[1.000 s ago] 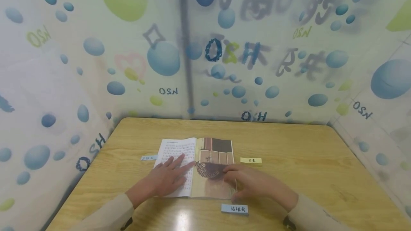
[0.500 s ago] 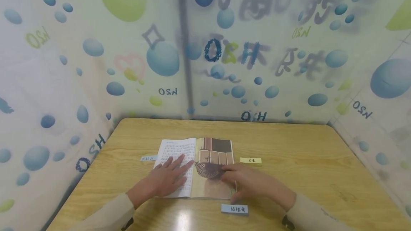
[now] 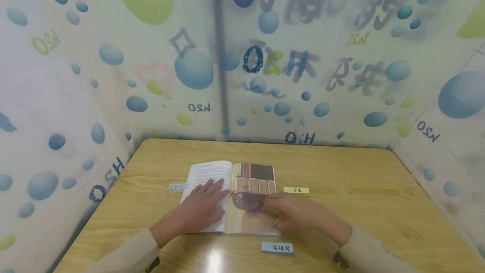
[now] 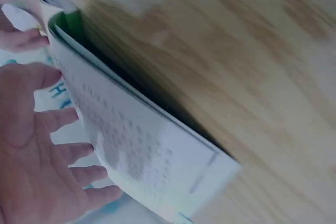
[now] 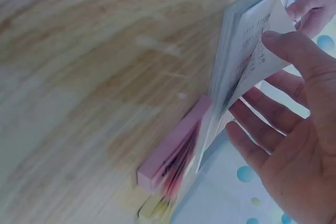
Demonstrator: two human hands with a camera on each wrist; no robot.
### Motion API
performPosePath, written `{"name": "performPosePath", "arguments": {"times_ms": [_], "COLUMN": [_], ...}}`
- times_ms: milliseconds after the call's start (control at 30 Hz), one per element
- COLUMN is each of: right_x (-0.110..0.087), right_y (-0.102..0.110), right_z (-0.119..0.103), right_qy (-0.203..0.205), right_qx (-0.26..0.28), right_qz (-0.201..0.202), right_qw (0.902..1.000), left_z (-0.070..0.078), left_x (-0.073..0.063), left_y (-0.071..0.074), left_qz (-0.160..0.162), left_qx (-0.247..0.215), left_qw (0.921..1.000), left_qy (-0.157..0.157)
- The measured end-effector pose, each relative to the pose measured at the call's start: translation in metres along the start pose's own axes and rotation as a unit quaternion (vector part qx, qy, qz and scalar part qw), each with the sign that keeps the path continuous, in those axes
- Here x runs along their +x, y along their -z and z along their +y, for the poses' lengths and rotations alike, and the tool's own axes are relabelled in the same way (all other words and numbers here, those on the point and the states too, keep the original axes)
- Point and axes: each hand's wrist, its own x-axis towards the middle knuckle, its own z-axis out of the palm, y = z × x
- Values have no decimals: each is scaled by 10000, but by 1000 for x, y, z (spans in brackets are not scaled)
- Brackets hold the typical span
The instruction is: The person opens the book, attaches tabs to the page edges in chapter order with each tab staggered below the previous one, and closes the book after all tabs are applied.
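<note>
An open book (image 3: 210, 174) lies on the table, with printed text on its left page and a picture on its right page. My left hand (image 3: 201, 210) rests on the left page with its fingers spread; the left wrist view shows its fingertips touching the page. At the book's right edge, my right hand (image 3: 303, 214) pinches a page. In the right wrist view, that page (image 5: 273, 51) curls up from the pages below, between the thumb and the fingers. The right hand covers part of the picture page in the head view.
On the wooden table (image 3: 356, 180), a yellow notepad (image 3: 296, 190) lies right of the book, a blue one (image 3: 277, 247) in front and another blue one (image 3: 177, 186) at left. A pink pad (image 5: 173, 150) shows beside the book. Patterned curtains (image 3: 322, 54) surround the table.
The right hand's fingers have bent more, and the lower right page corner has lifted. The left hand has shifted slightly right, and the left page bulges more near the spine.
</note>
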Motion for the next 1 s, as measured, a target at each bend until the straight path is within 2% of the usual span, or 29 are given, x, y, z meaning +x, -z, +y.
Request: {"name": "performPosePath", "arguments": {"times_ms": [200,367,567,733,1000], "right_x": [0,1,1,0,-5], "right_y": [7,15,16,17,24], "right_z": [1,1,0,2,2], "right_qy": [219,13,-147,-172,-42], "right_qx": [112,67,11,126,108], "right_qz": [260,307,446,490,666], "right_qw": [9994,9995,9989,9986,9977], "left_z": [28,45,43,37,25], "left_x": [14,25,27,25,21], "left_y": [-7,-13,-15,-14,-11], "left_qz": [-245,-435,-501,-408,-257], "left_qx": [201,506,493,533,-27], "left_qw": [9991,9974,9974,9974,9988], "left_qy": [-293,-273,-128,-246,-428]}}
